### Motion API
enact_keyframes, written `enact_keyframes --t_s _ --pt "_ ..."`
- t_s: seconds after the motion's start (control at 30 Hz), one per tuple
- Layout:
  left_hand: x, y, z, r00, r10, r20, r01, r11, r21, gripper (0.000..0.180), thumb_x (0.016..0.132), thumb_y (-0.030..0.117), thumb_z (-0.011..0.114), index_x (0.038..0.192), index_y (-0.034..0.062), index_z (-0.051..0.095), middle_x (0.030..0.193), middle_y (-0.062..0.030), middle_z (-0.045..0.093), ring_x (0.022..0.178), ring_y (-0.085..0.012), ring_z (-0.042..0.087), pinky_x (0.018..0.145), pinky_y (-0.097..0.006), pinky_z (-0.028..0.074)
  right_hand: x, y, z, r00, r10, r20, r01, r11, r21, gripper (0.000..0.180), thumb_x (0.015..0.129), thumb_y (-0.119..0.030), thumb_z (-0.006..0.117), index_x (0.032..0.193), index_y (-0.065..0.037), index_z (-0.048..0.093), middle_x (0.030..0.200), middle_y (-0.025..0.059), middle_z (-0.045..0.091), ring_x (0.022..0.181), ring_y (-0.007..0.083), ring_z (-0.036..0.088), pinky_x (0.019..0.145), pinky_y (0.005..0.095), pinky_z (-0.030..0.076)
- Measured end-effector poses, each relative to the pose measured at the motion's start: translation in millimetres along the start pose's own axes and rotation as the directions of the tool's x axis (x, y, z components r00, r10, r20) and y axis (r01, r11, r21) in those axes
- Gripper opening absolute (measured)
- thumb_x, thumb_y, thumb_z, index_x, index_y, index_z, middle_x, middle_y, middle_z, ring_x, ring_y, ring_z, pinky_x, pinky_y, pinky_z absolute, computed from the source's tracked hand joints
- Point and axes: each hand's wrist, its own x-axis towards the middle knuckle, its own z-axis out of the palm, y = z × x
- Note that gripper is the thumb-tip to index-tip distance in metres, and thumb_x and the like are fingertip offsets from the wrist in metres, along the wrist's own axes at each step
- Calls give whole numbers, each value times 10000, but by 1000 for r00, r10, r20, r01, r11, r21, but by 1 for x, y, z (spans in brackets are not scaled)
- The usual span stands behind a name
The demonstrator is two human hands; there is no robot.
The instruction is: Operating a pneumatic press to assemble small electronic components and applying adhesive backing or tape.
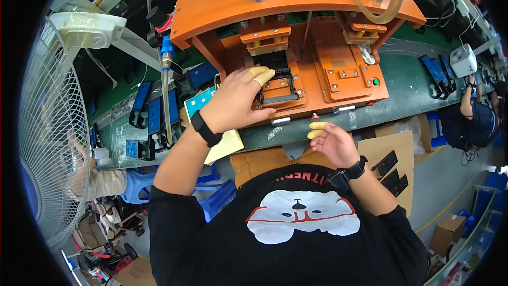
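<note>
My left hand [241,95] reaches over the left side of a black plastic frame [280,97] on the left orange fixture plate [299,83]. Its fingers are outstretched over the frame's edge, with the thumb spread near the lower corner; part of the frame is hidden under it. Yellow finger cots cover some fingertips on both hands. My right hand [338,145] hovers in front of the bench edge, holding nothing visible, with fingers loosely bent and apart. Just beyond its fingertips is a small red button [315,116] on the front of the orange press [211,8].
A second orange fixture [346,71] stands to the right, beside a green button [376,81]. Blue and black parts [154,116] lie left on the green bench, near a yellow sheet [225,145]. A fan [53,127] is at far left. Cardboard [389,159] holds black pieces. Another person [473,119] sits far right.
</note>
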Motion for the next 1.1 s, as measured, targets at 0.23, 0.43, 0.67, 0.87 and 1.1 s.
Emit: enact_keyframes --t_s 0.23,0.43,0.67,0.87,1.1 --pt "-24 -5 8 977 14 -213 -14 1000 -1 812 795 411 824 1428 27 491 1395 -209 563 1294 -433 524 1134 -517 376 -10 8 -11 994 -61 -87 44 982 -182 325 1049 -200 507 1278 1 619 1114 105 716 929 180 671 846 315 521" --pt "-92 -17 55 932 -209 -294 214 977 -19 598 824 289 796 1328 22 613 1312 -184 618 1372 -387 492 1159 -486 363 -12 9 -13 988 -115 -99 66 914 -400 298 1043 -163 545 1277 -2 637 1140 98 719 937 143 663 859 285 510" --pt "-130 -38 87 665 -523 -533 317 844 -433 570 838 268 783 1314 9 608 1377 -229 578 1359 -434 480 1151 -546 345 25 36 25 999 -20 33 36 799 -600 266 1022 -118 607 1265 -20 645 1107 48 720 923 88 633 862 258 506" --pt "-146 -57 119 677 -661 -325 701 714 7 594 828 313 777 1354 96 608 1493 -208 514 1443 -463 377 1146 -695 248 63 67 73 909 228 350 291 256 -922 385 942 -124 686 1310 -42 607 1190 113 653 1015 223 654 898 316 520" --pt "-143 -59 122 620 -715 -324 733 675 -85 501 826 285 784 1266 80 660 1362 -194 627 1403 -434 447 1166 -657 255 104 117 83 784 162 599 620 -177 -764 369 887 -221 690 1196 -33 621 1274 183 565 1067 396 611 924 462 519"
